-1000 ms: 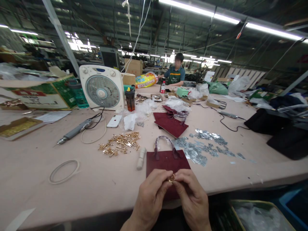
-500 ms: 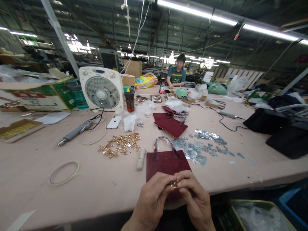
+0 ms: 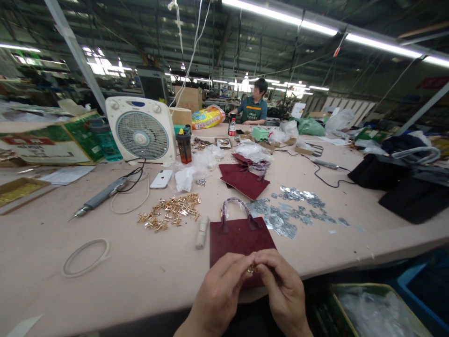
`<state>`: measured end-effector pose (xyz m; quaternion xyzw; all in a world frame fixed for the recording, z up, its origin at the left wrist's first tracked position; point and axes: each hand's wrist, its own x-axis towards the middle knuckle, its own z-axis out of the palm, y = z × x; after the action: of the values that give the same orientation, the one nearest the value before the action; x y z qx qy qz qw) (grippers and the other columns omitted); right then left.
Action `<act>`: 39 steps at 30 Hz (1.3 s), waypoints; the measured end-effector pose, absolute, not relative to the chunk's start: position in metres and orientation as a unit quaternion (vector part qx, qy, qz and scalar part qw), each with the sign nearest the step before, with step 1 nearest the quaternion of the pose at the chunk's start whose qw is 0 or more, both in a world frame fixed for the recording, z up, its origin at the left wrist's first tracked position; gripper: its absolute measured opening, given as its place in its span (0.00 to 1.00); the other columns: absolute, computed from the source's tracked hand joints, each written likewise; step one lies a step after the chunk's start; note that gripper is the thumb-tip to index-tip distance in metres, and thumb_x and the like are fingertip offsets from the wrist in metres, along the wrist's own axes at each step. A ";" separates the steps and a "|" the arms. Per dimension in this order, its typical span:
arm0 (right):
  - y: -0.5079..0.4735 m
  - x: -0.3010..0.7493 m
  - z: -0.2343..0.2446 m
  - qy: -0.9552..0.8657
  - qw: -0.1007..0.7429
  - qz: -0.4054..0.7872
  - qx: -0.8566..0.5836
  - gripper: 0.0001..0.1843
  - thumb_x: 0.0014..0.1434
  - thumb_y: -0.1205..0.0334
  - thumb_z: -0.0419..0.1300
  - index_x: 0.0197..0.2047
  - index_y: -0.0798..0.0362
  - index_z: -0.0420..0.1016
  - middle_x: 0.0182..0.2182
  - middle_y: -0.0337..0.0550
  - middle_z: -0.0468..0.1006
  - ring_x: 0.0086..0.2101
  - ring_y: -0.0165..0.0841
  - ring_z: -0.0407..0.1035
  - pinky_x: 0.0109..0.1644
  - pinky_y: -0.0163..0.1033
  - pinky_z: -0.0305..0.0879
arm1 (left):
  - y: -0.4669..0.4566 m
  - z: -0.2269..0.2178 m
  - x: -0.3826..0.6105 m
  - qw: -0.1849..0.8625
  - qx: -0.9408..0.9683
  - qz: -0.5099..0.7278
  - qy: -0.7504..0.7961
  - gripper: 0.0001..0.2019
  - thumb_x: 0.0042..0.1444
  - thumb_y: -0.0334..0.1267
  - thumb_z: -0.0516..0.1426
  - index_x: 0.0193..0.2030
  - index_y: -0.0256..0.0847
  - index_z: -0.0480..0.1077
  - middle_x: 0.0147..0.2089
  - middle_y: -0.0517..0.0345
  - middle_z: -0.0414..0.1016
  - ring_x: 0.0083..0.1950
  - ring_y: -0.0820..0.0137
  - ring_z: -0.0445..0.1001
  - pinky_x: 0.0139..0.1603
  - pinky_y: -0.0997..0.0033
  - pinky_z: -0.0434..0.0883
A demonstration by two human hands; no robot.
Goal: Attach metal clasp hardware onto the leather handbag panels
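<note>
My left hand and my right hand meet over the lower part of a dark red handbag panel. Between their fingertips they pinch a small gold metal fitting, mostly covered by the fingers. The panel lies flat at the table's front edge, its plastic-wrapped handle pointing away from me. Left of it lies a pale wrapped roll, and beyond that a pile of gold fittings. To the right are scattered thin silver metal plates.
More dark red panels lie farther back. At left are an electric screwdriver, a tape ring, a phone and a box fan. Black bags stand at right. A co-worker is across the table.
The view has shifted slightly, so the table things sit a little farther left. My fingers have moved slightly around the gold fitting. The co-worker's arms and head have changed position.
</note>
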<state>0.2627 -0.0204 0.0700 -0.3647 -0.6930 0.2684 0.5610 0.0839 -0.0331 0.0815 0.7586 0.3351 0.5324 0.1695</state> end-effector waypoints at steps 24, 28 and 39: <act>0.034 0.282 0.038 -0.534 0.461 0.587 -0.398 0.19 0.57 0.47 0.74 0.44 0.53 0.82 0.37 0.47 0.84 0.35 0.37 0.78 0.43 0.42 0.77 | -0.009 0.049 0.076 0.139 0.745 0.441 0.481 0.27 0.70 0.32 0.53 0.75 0.45 0.56 0.60 0.44 0.77 0.60 0.62 0.78 0.61 0.58 0.78; 0.077 0.273 0.027 -0.580 0.480 0.482 -0.448 0.22 0.57 0.42 0.72 0.40 0.54 0.81 0.34 0.47 0.84 0.34 0.39 0.78 0.41 0.43 0.77 | 0.005 0.026 0.066 0.169 0.627 0.413 0.638 0.28 0.67 0.36 0.55 0.72 0.37 0.60 0.71 0.37 0.67 0.73 0.52 0.66 0.73 0.42 0.66; 0.090 0.266 0.007 -0.701 0.413 0.309 -0.493 0.24 0.70 0.47 0.57 0.61 0.51 0.78 0.52 0.51 0.82 0.40 0.39 0.79 0.48 0.45 0.76 | 0.019 0.006 0.079 0.215 0.543 0.455 0.672 0.31 0.63 0.35 0.55 0.73 0.33 0.59 0.78 0.36 0.55 0.80 0.52 0.52 0.78 0.44 0.55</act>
<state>0.2660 0.0895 0.0071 -0.4928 -0.7006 0.3087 0.4134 0.0789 0.0195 0.0062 0.5432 0.6722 0.4546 0.2153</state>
